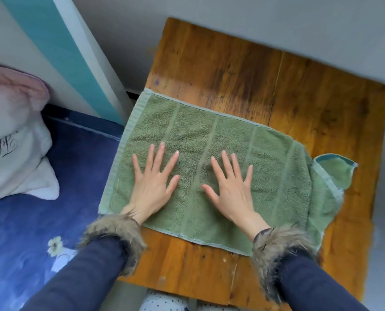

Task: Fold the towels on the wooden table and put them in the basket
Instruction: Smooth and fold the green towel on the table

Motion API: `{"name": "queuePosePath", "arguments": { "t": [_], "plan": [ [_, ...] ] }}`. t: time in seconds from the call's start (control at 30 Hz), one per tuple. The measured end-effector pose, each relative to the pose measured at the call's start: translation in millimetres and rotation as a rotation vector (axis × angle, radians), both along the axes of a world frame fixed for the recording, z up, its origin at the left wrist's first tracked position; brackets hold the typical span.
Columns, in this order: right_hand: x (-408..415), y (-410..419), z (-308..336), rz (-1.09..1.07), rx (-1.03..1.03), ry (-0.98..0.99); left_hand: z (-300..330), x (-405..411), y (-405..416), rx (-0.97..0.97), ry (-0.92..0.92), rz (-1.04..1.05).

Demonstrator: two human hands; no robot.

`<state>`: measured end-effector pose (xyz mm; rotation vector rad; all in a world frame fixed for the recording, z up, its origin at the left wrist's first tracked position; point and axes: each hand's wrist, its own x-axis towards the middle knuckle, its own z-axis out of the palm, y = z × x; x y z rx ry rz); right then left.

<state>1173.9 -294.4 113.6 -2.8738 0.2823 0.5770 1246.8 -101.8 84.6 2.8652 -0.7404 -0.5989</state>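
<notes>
A green towel [243,140] with pale stripes lies spread across the wooden table [265,84], its left edge hanging slightly past the table's side. Its right end is rumpled, with one corner [337,169] turned over. My left hand [152,187] presses flat on the towel's left part, fingers straight and spread. My right hand [230,189] lies flat on the towel's middle, fingers spread too. No basket is in view.
A bed with a blue flowered sheet [41,209] stands left of the table, with a white and pink pillow [11,140] on it. A white and teal panel [59,48] leans behind. Grey floor lies to the right.
</notes>
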Motion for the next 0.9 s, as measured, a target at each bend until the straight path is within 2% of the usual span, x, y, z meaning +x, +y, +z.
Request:
{"name": "queuePosePath", "arguments": {
  "t": [0.23, 0.4, 0.53, 0.63, 0.73, 0.83, 0.9],
  "plan": [
    [-50.2, -73.1, 21.3, -0.210, -0.039, -0.165, 3.5, -53.0, -105.3, -0.078, 0.033, -0.254],
    [-90.0, -143.3, 30.3, -0.527, 0.008, -0.276, 24.8, -78.4, -184.0, -0.150, 0.073, -0.419],
    [-121.9, -195.2, 22.9, -0.710, 0.078, -0.201, 25.3, -98.9, -238.0, -0.149, 0.128, -0.445],
    [-130.2, -219.2, 14.2, -0.792, 0.213, -0.107, 13.8, -111.9, -254.9, -0.039, 0.182, -0.386],
    [-136.9, -229.1, 8.4, -0.795, 0.275, -0.050, 3.7, -119.7, -255.8, 0.109, 0.115, -0.410],
    [-150.0, -242.5, 13.7, -0.848, 0.376, -0.040, 2.7, -119.9, -256.2, 0.118, 0.090, -0.396],
    [-166.6, -256.9, 18.6, -0.879, 0.352, -0.036, 6.8, -119.9, -257.3, 0.133, 0.083, -0.384]
  ]
}}
